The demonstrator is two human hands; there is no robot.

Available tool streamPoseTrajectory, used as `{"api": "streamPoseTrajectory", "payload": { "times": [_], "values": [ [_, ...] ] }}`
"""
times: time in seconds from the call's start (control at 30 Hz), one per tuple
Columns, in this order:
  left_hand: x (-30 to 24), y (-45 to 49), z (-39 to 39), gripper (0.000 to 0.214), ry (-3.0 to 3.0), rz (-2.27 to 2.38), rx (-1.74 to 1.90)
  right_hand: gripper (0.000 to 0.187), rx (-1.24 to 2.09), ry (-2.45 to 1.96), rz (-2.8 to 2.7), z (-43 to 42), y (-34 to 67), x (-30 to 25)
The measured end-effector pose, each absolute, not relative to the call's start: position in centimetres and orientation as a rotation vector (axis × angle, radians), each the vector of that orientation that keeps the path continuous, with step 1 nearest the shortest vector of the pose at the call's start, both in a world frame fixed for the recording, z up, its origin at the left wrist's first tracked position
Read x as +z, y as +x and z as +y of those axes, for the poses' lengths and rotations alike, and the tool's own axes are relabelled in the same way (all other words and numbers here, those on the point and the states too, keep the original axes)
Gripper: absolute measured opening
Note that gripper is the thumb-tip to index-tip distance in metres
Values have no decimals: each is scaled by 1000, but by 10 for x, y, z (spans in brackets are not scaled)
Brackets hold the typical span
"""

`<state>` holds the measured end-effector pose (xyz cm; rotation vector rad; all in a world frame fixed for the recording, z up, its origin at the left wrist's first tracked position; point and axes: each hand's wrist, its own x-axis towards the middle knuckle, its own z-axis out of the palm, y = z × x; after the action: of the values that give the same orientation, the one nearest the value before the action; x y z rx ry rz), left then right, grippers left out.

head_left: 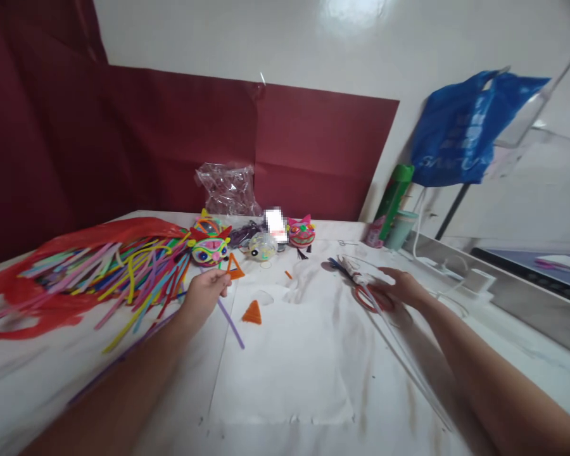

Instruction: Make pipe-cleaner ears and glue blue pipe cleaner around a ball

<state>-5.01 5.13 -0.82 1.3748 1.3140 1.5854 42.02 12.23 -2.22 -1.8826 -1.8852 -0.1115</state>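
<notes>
My left hand (206, 291) pinches an orange triangle frame (235, 273) of fuzzy pipe cleaner at its fingertips. A filled orange triangle (253, 313) lies on the white paper sheet (285, 373) to the right of that hand. Below the hand, a purple pipe cleaner (231, 325) slants across the sheet's left edge. At the right, my right hand (401, 288) is closed at the back of what looks like a white glue gun (356, 266) with a white cord; its fingers are partly hidden and blurred. Scissors with orange-red handles (365, 300) lie just under it.
A red plastic bag (109, 227) spills many-coloured pipe cleaners (137, 266) at the left. Decorated heads (209, 251) (302, 234), a clear ball (262, 247) and crumpled clear wrap (228, 189) stand at the back. A green can (396, 196) and cup (403, 229) are right.
</notes>
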Motion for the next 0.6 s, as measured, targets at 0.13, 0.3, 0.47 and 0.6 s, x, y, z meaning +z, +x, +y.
{"api": "streamPoseTrajectory", "payload": {
  "times": [0.13, 0.3, 0.47, 0.6],
  "values": [
    [-10, -45, 50, 22, 1374, 1291, 1537, 19, -109, -1858, -1786, 113, 410, 2],
    [-16, -37, 48, 22, 1333, 1222, 1487, 30, 142, -1546, -1721, 84, 328, 31],
    [-17, -22, 35, 25, 1292, 1129, 1413, 20, 810, -1040, -1723, 52, 210, 19],
    [-13, -12, 23, 23, 1323, 1084, 1365, 31, 1074, -987, -1584, 42, 164, -6]
  ]
}}
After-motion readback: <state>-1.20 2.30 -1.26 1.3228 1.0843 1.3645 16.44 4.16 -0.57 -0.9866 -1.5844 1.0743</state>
